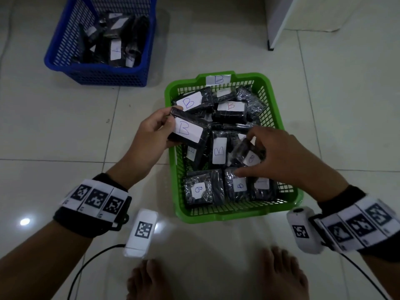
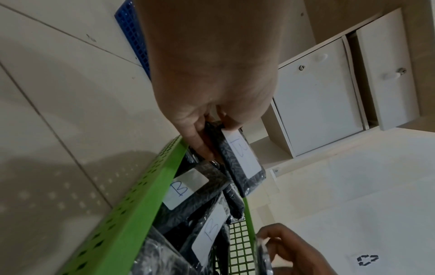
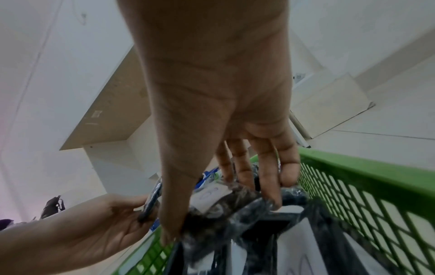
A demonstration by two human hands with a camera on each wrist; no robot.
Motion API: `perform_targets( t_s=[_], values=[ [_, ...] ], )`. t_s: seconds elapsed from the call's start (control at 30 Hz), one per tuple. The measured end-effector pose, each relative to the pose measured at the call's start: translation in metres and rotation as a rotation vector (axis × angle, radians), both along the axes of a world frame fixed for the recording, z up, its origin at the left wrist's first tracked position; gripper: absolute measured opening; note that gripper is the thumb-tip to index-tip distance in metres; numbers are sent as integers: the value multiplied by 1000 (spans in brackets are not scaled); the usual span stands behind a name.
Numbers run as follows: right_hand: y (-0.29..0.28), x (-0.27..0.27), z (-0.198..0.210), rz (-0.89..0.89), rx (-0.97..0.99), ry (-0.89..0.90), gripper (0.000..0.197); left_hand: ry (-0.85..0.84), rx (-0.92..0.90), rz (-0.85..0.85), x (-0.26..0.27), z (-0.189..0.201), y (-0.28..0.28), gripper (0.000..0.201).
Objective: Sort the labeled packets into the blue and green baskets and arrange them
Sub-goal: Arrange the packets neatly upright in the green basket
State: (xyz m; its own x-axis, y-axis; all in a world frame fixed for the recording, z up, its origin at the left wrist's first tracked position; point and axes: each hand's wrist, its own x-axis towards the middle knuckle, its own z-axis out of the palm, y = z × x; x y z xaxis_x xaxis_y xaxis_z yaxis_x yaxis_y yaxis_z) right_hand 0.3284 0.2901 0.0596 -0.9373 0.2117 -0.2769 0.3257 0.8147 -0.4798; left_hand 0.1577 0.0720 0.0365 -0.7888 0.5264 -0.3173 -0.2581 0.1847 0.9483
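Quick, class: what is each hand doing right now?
Left hand: grips a B-labelled packet.
Right hand: grips a small packet in the green basket.

1. The left hand (image 1: 149, 135) and right hand (image 1: 279, 156) are bare, with no gloves or rings showing.
2. The left wristband (image 1: 93, 204) is black and wraps the forearm just behind the hand; a white strip across it carries three square black-and-white coded markers in a row.
3. The right wristband (image 1: 355, 224) is likewise black, with a white strip of three coded markers.
4. The left wrist camera (image 1: 141, 232) is a white rounded block bearing one square coded marker, and a thin black cable (image 1: 86, 267) runs from its near end.
5. The right wrist camera (image 1: 304, 229) is the same white casing with one marker and a dark lens at its top.
6. Both feet (image 1: 216, 278) are bare.
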Motion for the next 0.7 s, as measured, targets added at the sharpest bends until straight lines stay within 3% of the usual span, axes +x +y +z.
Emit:
perform_targets(
  t_s=[0.1,0.2,0.3,0.43,0.7],
  values=[
    [-16,3,-4,-29,-116,-35,66,-1,4,-14,2,2,4,29],
    [-31,5,-26,53,13,-81,59,-6,28,-32,4,6,8,28],
    [-36,6,-42,90,184,-173,80,7,29,-53,5,8,9,29],
    [-39,3,-39,130,213,-244,105,4,25,-53,5,9,8,28],
    [-17,6,-33,105,-58,-306,75,27,-11,-72,6,11,5,29]
  ],
)
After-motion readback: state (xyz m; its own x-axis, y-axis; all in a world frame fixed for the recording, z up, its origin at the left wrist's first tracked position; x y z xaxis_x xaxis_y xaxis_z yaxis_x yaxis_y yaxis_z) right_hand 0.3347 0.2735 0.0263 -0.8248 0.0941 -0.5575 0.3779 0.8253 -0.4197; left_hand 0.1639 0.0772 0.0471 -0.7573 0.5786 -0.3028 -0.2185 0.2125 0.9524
